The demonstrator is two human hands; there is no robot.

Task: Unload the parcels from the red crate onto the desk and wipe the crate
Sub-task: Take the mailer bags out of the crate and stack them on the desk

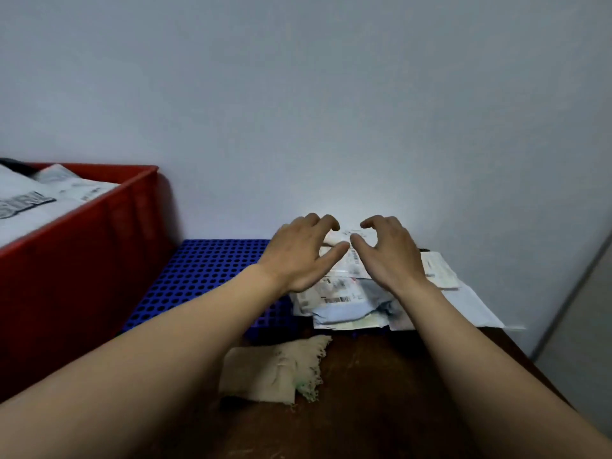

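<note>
The red crate (99,220) stands at the left, and white parcels (29,197) with printed labels lie inside it. On the desk to the right is a pile of parcels (344,293), white and pale blue, partly resting on a blue perforated mat (205,263). My left hand (304,250) and my right hand (387,250) hover side by side over the far top of that pile. Their fingers are loosely curved and their thumbs spread, and neither hand grips anything. A small white parcel (351,236) shows between the two thumbs.
A beige frayed cloth (275,369) lies on the brown desk (381,392) in front of the pile. A pale wall runs right behind the mat and the crate. The desk's right edge drops off near a grey surface (583,342).
</note>
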